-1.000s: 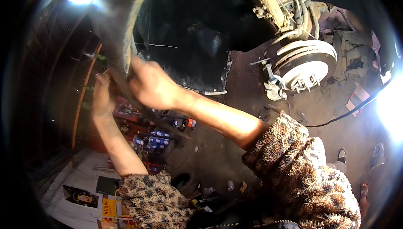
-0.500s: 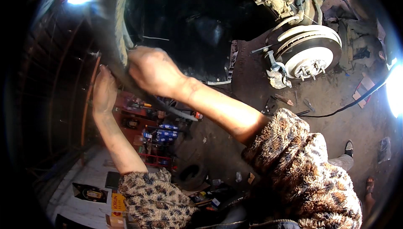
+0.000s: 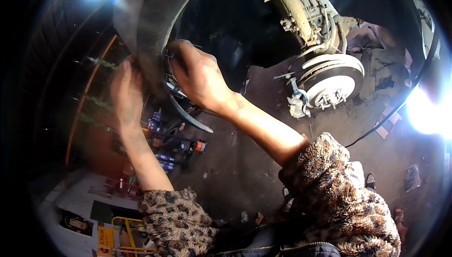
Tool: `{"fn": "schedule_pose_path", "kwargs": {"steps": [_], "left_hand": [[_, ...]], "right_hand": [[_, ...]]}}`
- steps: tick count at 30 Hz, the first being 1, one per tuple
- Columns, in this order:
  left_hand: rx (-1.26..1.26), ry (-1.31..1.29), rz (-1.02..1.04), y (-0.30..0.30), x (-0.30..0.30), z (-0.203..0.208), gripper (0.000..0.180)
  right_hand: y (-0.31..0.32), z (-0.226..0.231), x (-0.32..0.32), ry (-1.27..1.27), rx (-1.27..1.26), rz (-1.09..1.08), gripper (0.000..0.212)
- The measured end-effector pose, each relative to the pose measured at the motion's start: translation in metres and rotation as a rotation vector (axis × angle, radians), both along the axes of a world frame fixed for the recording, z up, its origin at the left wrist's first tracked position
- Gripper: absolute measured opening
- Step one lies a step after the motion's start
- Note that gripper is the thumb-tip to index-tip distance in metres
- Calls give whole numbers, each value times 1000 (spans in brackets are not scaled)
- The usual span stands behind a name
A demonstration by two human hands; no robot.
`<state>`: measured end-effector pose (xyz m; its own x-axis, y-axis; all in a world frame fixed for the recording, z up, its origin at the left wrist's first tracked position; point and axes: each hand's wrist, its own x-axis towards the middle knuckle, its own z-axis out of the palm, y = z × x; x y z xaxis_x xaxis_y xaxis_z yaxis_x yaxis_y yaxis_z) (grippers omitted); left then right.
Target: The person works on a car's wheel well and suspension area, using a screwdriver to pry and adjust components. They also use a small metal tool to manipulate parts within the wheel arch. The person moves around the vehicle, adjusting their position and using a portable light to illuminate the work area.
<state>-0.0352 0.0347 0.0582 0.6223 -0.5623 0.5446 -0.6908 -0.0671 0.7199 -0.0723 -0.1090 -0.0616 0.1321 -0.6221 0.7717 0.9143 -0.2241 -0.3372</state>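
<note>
A dark curved fender (image 3: 153,26) arches down from the top, its pale inner edge facing the black wheel well (image 3: 219,16). My right hand (image 3: 200,75) is at that inner edge, its fingers curled closed; whatever they grip is hidden behind the knuckles. On the fender's outer side, my left hand (image 3: 128,92) reaches up with its fingers stretched out, the tips partly hidden against the panel. The fender's lower end (image 3: 193,121) hangs just below my right hand. To the right stand a bare brake disc (image 3: 332,86) with a brake caliper bracket (image 3: 297,104) and a muddy strut (image 3: 297,16).
A black cable (image 3: 376,126) runs toward a bright lamp (image 3: 428,108) at the right. Blue bottles (image 3: 165,160) and an orange-ended tool (image 3: 199,146) are beyond my left forearm. A yellow frame (image 3: 123,231) stands lower left. Another person's shoe (image 3: 371,180) shows at the lower right.
The view has shifted, and more of the fender's curve and the strut now shows. My right hand has moved along the fender's inner edge; my left hand stays on the outer side.
</note>
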Motion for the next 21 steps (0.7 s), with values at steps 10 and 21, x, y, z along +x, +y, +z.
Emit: {"fn": "schedule_pose_path", "kwargs": {"steps": [10, 21], "left_hand": [[-279, 108, -47, -44, -10, -103, 43], [-528, 314, -283, -71, 19, -116, 27]], "right_hand": [[-1, -19, -13, 174, -110, -86, 17], [-52, 0, 5, 390, -421, -137, 18]]}}
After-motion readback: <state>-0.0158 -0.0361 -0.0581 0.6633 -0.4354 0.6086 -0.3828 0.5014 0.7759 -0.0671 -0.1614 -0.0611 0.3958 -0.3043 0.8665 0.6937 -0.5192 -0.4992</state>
